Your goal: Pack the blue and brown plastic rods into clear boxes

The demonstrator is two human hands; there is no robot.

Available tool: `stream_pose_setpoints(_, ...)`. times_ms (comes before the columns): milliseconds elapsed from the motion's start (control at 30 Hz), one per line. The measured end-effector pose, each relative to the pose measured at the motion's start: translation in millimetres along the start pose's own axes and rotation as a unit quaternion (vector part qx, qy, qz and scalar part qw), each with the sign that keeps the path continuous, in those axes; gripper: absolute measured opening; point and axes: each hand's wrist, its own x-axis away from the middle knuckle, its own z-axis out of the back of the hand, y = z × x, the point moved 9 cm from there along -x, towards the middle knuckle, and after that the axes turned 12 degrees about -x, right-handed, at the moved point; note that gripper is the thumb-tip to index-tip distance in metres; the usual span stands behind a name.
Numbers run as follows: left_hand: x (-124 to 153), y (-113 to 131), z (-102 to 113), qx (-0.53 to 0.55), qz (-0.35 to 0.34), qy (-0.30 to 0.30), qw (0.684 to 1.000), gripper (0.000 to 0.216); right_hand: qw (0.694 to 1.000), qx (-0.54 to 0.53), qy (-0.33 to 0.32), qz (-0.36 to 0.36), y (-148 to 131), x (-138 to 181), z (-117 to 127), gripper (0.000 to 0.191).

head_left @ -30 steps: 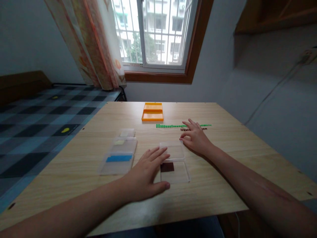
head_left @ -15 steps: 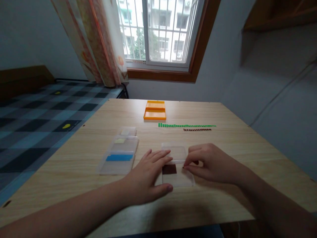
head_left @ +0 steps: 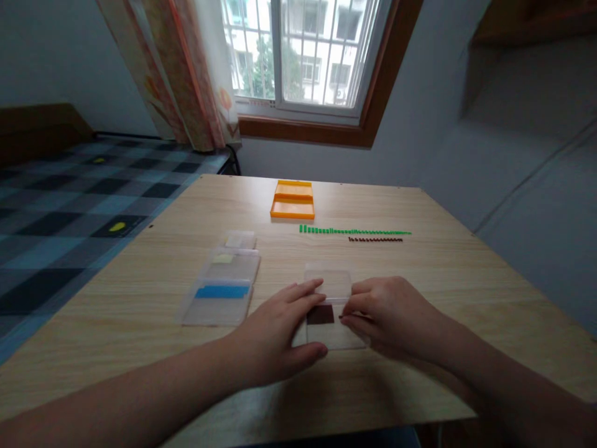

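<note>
A clear plastic case lies opened flat in front of me, its lid side away from me. A dark brown rectangular block of pieces fills the left of its near half. My left hand rests with fingers spread on the case's left edge, covering part of it. My right hand pinches a tiny dark brown piece between thumb and forefinger, over the near half and just right of the brown block. Its exact kind is too small to make out.
Behind the case run a row of small green pieces and a shorter row of small brown pieces. An opened orange case sits at the far side. More clear cases lie left, one with a blue block.
My right hand has shifted slightly left with the small brown piece, closer to the brown block. My left hand stays on the case. The camera view has tilted down a little.
</note>
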Motion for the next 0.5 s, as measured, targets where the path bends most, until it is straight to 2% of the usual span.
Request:
stream_pose_setpoints(233,-1.6,1.1,1.0,0.022,-0.005,0.006,1.000,0.069,0.996,-0.013,-0.046,0.075,-5.1,5.0,4.4,0.021)
stream_pose_setpoints(400,-1.1,-0.6,-0.7,0.013,-0.002,0.000,1.000,0.070,0.996,-0.001,-0.047,0.071,-1.9,2.2,-1.2,0.021)
stream_pose_setpoints(500,-1.2,-0.2,-1.3,0.009,-0.001,-0.004,1.000,0.071,0.997,0.020,-0.022,0.073,-1.6,1.3,-0.9,0.020)
